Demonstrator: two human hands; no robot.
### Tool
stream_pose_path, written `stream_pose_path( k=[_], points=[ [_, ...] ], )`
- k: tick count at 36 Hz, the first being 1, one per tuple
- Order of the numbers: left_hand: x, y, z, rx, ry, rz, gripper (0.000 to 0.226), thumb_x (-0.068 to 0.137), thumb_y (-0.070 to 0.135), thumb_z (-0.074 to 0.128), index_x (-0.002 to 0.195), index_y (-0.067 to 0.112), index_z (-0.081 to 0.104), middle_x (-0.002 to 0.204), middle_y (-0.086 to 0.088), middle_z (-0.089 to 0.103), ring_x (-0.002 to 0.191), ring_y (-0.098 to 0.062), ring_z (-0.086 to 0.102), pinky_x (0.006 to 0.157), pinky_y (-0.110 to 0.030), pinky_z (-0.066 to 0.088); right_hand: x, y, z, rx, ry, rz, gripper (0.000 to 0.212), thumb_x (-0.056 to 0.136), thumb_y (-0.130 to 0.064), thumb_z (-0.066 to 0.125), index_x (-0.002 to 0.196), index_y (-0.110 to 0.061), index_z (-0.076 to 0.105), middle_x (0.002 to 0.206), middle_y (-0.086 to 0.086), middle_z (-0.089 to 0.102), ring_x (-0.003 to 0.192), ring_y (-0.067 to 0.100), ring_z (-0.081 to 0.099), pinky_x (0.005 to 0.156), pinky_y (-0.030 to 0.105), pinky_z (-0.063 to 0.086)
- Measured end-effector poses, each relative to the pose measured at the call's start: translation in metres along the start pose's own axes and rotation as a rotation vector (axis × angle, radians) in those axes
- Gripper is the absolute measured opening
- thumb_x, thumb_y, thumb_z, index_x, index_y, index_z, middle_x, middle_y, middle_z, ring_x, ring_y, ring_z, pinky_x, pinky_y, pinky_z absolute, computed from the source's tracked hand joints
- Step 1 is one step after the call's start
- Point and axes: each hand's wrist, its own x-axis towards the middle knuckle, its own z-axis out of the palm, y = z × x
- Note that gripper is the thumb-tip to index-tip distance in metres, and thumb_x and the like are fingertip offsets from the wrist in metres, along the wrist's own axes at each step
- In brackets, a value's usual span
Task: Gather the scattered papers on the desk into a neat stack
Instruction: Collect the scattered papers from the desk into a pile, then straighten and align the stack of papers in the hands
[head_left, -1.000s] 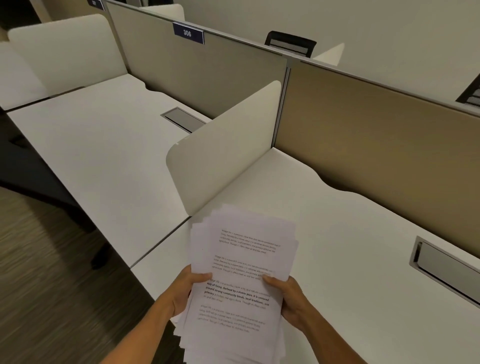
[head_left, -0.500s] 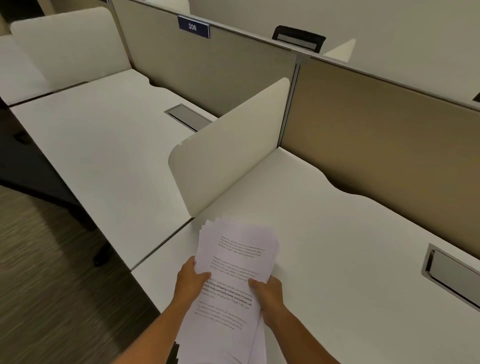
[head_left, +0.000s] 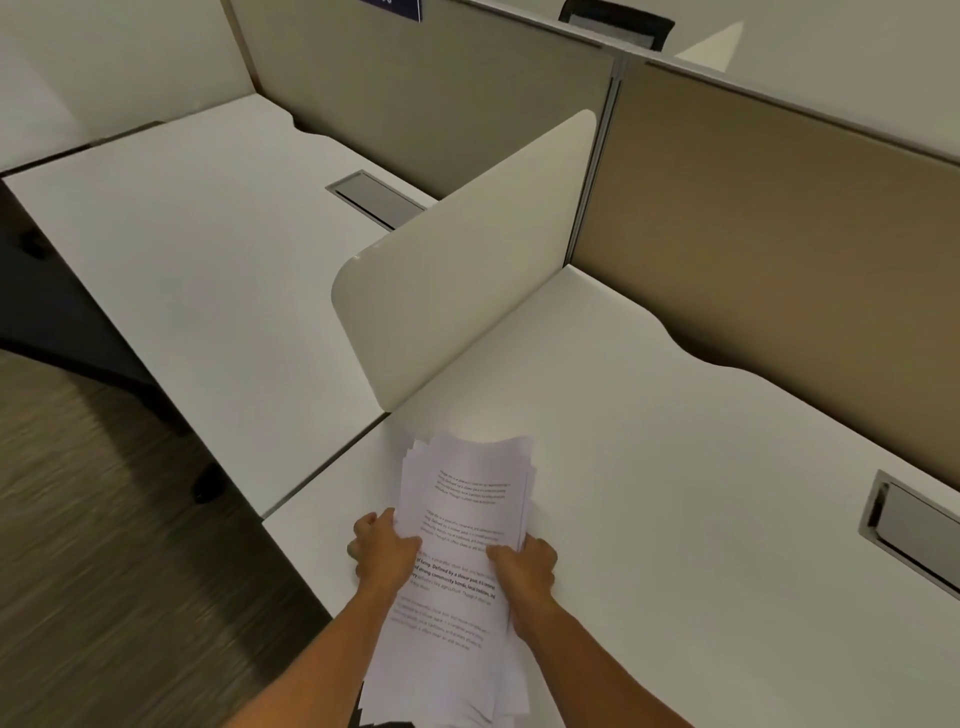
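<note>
A bundle of white printed papers (head_left: 462, 525) is held between both hands over the near left corner of the white desk (head_left: 675, 493). The sheets are loosely aligned, with edges fanned at the top and bottom. My left hand (head_left: 382, 548) grips the bundle's left edge, thumb on the top sheet. My right hand (head_left: 524, 569) grips the right edge, thumb also on top. The bundle's lower end hangs past the desk's front edge.
A cream divider panel (head_left: 457, 270) stands left of the papers, separating a second white desk (head_left: 197, 249). Tan partition walls (head_left: 779, 234) run along the back. Grey cable hatches (head_left: 914, 525) are set in each desk. Dark carpet (head_left: 104, 545) lies at left.
Both hands have squeezed the papers into a narrower bundle and carried it forward, lower over the desk. The view has tilted down and shifted.
</note>
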Motion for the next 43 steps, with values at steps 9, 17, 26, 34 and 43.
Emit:
stream_pose_path(
  k=[9,17,26,34,43],
  points=[
    [0.0,-0.001,0.001,-0.048,-0.03,0.037,0.038,0.09,0.013,0.063,0.126,0.008,0.053,0.135,-0.014,0.04,0.115,-0.034,0.052,0.097,-0.049,0.054,0.006,-0.002,0.005,0.137,-0.111,0.036,0.061,0.084,-0.006,0.067,0.142,-0.007,0.049,0.147,0.01,0.047,0.115,0.031,0.063,0.099,0.048,0.057],
    [-0.006,-0.004,-0.008,-0.209,-0.175,0.072,0.023,0.091,0.009,0.06,0.111,0.018,0.057,0.109,-0.007,0.069,0.085,-0.015,0.066,0.06,-0.023,0.054,-0.001,-0.002,-0.002,0.225,-0.152,0.069,0.051,0.085,0.006,0.062,0.133,-0.006,0.051,0.12,0.014,0.067,0.108,0.032,0.067,0.094,0.049,0.059],
    [-0.02,0.0,-0.012,-0.348,-0.253,0.085,0.063,0.079,0.007,0.078,0.125,0.023,0.038,0.114,-0.005,0.061,0.1,-0.025,0.065,0.078,-0.034,0.057,-0.012,0.008,-0.034,0.29,-0.063,-0.016,0.036,0.084,0.009,0.068,0.111,-0.015,0.068,0.107,0.01,0.075,0.098,0.031,0.073,0.088,0.048,0.062],
    [-0.051,0.02,-0.008,-0.534,-0.344,0.188,0.041,0.076,0.011,0.082,0.114,0.012,0.067,0.103,-0.009,0.076,0.087,-0.027,0.075,0.073,-0.041,0.063,-0.036,0.008,-0.096,0.316,-0.067,-0.144,0.042,0.083,0.003,0.077,0.119,-0.016,0.068,0.11,0.006,0.077,0.099,0.026,0.075,0.09,0.043,0.061],
    [-0.117,0.055,0.021,-0.567,-0.464,0.382,0.047,0.071,0.024,0.084,0.115,0.02,0.067,0.107,-0.006,0.076,0.092,-0.032,0.075,0.082,-0.055,0.06,-0.079,0.021,-0.189,0.296,0.043,-0.277,0.05,0.082,-0.001,0.08,0.128,-0.011,0.064,0.115,0.008,0.076,0.103,0.029,0.073,0.095,0.051,0.059]
  ],
)
